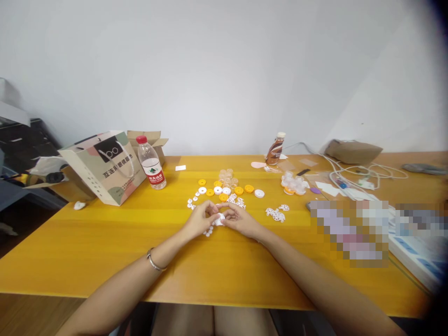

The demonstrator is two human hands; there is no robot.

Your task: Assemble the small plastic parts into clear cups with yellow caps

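Observation:
My left hand (200, 218) and my right hand (240, 219) meet at the middle of the yellow table (105, 252). Both pinch one small white round plastic piece (220, 219) between their fingertips. A silver bangle (154, 261) circles my left wrist. Just beyond my hands lie several white and yellow discs (224, 190) in a loose row, small white cut-out parts (238, 201) and a cluster of clear plastic caps (227, 176). More tiny white bits (208, 231) lie under my left hand.
A paper gift bag (105, 168), a water bottle (151, 163) and a cardboard box (150, 139) stand at the back left. A brown drink bottle (275, 149), white cables (364, 175) and a brown pouch (352, 150) sit at the back right. White lacy pieces (277, 213) lie to the right.

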